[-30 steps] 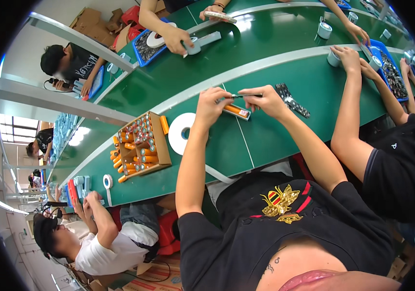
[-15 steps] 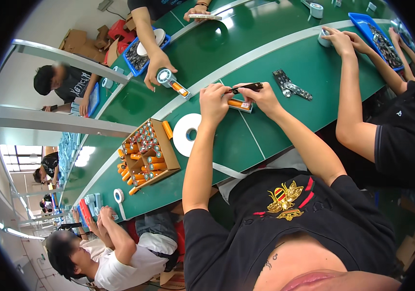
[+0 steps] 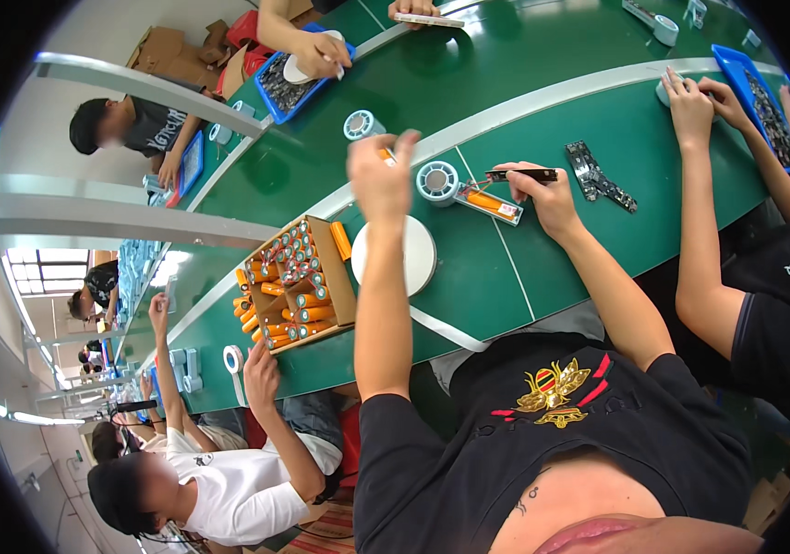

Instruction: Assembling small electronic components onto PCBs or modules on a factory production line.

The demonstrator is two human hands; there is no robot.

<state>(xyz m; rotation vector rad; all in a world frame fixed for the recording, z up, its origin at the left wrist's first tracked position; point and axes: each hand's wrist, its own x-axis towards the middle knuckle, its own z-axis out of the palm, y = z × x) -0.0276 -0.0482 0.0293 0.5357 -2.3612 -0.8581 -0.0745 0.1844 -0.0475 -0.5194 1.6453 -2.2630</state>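
My right hand (image 3: 550, 201) pinches a narrow black circuit board (image 3: 526, 175). Just left of that hand, a light-blue handheld fan (image 3: 436, 182) lies with its handle casing (image 3: 508, 212) uncovered; an orange battery (image 3: 485, 200) and thin wires show inside. My left hand (image 3: 381, 180), smeared by motion, is raised beyond the white roll of tape (image 3: 418, 263) with its thumb apart from the fingers; I see nothing in it. Past it stands a second light-blue fan (image 3: 362, 125), its handle partly hidden by the hand.
A cardboard box (image 3: 343, 277) of orange batteries stands to the left, a loose battery (image 3: 340, 242) beside it. Circuit boards (image 3: 598, 175) lie at right. Co-workers' hands (image 3: 690, 111) are at the right beside a blue tray (image 3: 736, 69); another hand (image 3: 321, 55) is across the table.
My left hand has left the circuit board and swung left; my right hand keeps it. The uncovered fan now shows fully. The co-worker opposite has drawn a hand back from the farther fan.
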